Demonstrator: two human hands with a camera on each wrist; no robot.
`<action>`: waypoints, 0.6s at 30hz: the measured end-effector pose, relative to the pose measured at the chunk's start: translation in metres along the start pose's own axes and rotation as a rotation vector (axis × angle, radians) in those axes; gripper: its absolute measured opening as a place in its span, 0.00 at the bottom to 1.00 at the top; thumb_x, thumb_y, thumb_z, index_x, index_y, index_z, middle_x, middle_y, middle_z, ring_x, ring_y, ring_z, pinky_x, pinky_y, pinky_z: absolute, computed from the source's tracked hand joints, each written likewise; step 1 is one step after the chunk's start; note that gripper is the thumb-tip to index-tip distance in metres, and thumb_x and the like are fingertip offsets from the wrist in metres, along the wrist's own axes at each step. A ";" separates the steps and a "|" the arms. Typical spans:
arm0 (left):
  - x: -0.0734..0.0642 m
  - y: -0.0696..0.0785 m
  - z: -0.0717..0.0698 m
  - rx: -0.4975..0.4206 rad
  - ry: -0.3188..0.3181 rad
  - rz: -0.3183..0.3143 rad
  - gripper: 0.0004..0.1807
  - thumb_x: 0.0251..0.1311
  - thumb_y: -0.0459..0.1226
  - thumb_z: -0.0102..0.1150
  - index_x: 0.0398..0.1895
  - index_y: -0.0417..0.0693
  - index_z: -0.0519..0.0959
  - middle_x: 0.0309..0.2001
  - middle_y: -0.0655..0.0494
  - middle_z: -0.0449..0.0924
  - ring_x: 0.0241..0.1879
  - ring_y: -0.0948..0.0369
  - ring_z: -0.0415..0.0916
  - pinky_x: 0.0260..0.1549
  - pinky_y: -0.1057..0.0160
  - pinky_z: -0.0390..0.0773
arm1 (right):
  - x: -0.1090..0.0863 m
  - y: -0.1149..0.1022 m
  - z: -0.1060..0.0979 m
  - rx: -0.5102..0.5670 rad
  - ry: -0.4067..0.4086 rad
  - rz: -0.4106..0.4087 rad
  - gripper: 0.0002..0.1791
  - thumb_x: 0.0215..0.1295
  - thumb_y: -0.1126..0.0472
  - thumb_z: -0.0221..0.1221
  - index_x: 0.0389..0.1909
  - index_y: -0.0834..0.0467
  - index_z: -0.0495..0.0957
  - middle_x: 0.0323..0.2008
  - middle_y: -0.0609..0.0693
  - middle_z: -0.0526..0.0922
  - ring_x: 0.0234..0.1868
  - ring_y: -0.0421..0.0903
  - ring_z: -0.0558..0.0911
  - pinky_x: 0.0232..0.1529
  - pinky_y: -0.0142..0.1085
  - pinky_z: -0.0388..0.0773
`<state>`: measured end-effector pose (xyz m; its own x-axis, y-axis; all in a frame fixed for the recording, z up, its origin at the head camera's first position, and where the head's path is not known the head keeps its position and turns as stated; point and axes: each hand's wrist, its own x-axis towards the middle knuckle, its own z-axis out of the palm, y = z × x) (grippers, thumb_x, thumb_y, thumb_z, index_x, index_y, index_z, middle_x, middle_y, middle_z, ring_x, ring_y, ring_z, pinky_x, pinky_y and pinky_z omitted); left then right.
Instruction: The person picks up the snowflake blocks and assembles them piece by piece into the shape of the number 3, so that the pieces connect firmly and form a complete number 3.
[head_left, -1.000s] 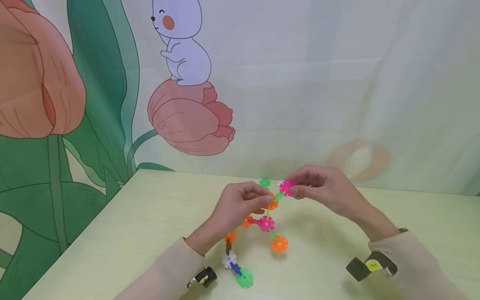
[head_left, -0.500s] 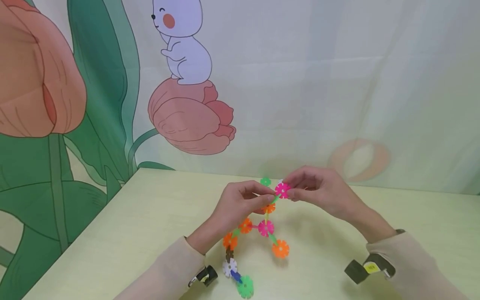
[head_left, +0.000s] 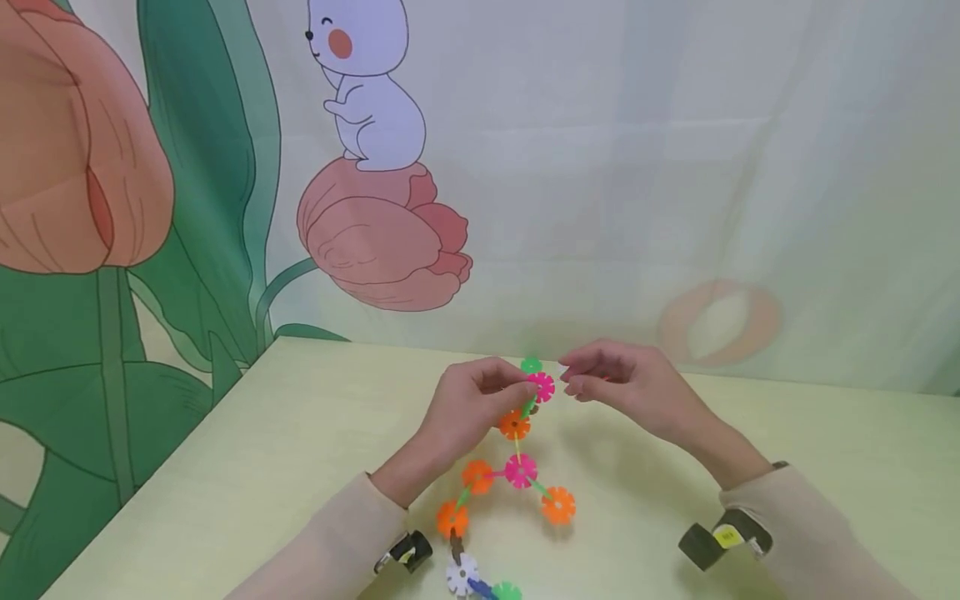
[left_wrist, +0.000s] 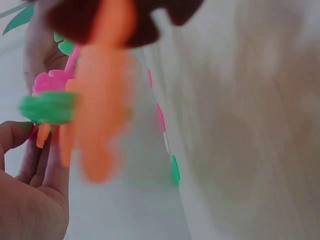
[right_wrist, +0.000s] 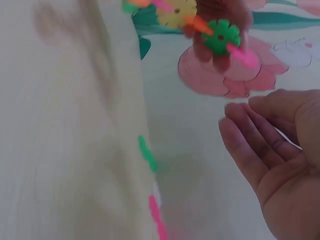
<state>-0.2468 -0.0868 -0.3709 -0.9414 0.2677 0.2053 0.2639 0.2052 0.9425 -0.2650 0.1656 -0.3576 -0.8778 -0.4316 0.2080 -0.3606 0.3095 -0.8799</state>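
My left hand (head_left: 476, 404) pinches the upper end of a chain of interlocking snowflake discs, near a pink disc (head_left: 542, 387). Below it hang an orange disc (head_left: 514, 424) and another pink disc (head_left: 521, 471), where the chain forks. One branch ends in an orange disc (head_left: 558, 506); the other runs through further orange discs to a white disc (head_left: 462, 574) and a green disc (head_left: 507, 592) cut off by the frame's bottom. My right hand (head_left: 637, 387) is just right of the upper pink disc. In the right wrist view its relaxed fingers (right_wrist: 245, 150) hold nothing.
Loose discs lie near the table's back edge, among them a green disc (head_left: 531, 365), with white and pink ones (left_wrist: 161, 117) close by. Behind the pale table (head_left: 300, 433) hangs a printed cloth (head_left: 600, 167). A strapped camera sits on each wrist.
The right hand has let go of the upper pink disc and stands apart from it. The left hand now pinches near that disc; the chain has shifted left and its lower branch hangs nearer the front.
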 end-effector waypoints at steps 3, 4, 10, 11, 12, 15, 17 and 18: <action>0.002 0.000 -0.003 -0.045 0.033 -0.040 0.05 0.69 0.39 0.69 0.40 0.46 0.88 0.35 0.54 0.90 0.33 0.58 0.81 0.31 0.63 0.79 | 0.011 0.013 -0.002 -0.005 0.034 0.026 0.13 0.74 0.64 0.65 0.56 0.60 0.84 0.46 0.55 0.89 0.46 0.54 0.90 0.52 0.40 0.86; 0.003 0.000 -0.003 -0.064 0.036 -0.054 0.06 0.69 0.38 0.69 0.39 0.45 0.87 0.35 0.53 0.90 0.33 0.58 0.81 0.31 0.64 0.78 | 0.014 0.020 -0.002 -0.002 0.042 0.034 0.13 0.74 0.65 0.66 0.56 0.61 0.84 0.46 0.55 0.89 0.47 0.56 0.90 0.52 0.41 0.86; 0.004 -0.003 0.001 -0.131 0.065 -0.086 0.05 0.71 0.34 0.64 0.41 0.39 0.83 0.35 0.50 0.89 0.35 0.59 0.85 0.34 0.65 0.81 | 0.045 0.053 0.003 -0.099 0.011 0.050 0.14 0.74 0.66 0.65 0.56 0.67 0.83 0.48 0.61 0.88 0.49 0.59 0.87 0.51 0.45 0.87; 0.004 -0.003 0.002 -0.137 0.074 -0.091 0.05 0.71 0.34 0.64 0.40 0.39 0.82 0.35 0.49 0.89 0.35 0.59 0.86 0.34 0.65 0.82 | 0.051 0.056 0.005 -0.140 -0.004 0.040 0.14 0.74 0.66 0.65 0.56 0.67 0.84 0.48 0.60 0.88 0.49 0.57 0.87 0.51 0.45 0.87; 0.003 -0.003 0.002 -0.142 0.082 -0.094 0.05 0.71 0.34 0.63 0.41 0.39 0.82 0.35 0.49 0.89 0.36 0.58 0.86 0.35 0.64 0.83 | 0.057 0.059 0.007 -0.183 -0.021 0.025 0.13 0.73 0.67 0.65 0.55 0.67 0.84 0.46 0.59 0.88 0.48 0.56 0.87 0.50 0.45 0.87; 0.002 -0.003 0.003 -0.164 0.091 -0.105 0.05 0.72 0.34 0.62 0.41 0.38 0.81 0.36 0.49 0.89 0.39 0.57 0.87 0.38 0.62 0.85 | 0.075 0.066 0.015 -0.321 -0.071 -0.011 0.10 0.71 0.68 0.67 0.50 0.63 0.87 0.43 0.52 0.89 0.45 0.49 0.87 0.48 0.41 0.85; 0.001 -0.003 0.004 -0.174 0.091 -0.108 0.05 0.72 0.34 0.62 0.41 0.39 0.80 0.36 0.49 0.89 0.40 0.57 0.88 0.39 0.62 0.86 | 0.084 0.070 0.022 -0.396 -0.102 -0.027 0.08 0.69 0.68 0.68 0.47 0.60 0.89 0.40 0.48 0.89 0.41 0.46 0.85 0.46 0.40 0.83; 0.001 -0.002 0.004 -0.176 0.092 -0.107 0.05 0.71 0.34 0.62 0.41 0.38 0.80 0.36 0.49 0.89 0.39 0.57 0.88 0.38 0.62 0.86 | 0.088 0.071 0.025 -0.424 -0.115 -0.030 0.08 0.68 0.67 0.69 0.46 0.59 0.89 0.38 0.47 0.89 0.40 0.45 0.84 0.44 0.40 0.83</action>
<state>-0.2474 -0.0837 -0.3740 -0.9794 0.1646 0.1173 0.1283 0.0578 0.9901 -0.3600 0.1290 -0.4126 -0.8328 -0.5298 0.1604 -0.5039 0.6056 -0.6159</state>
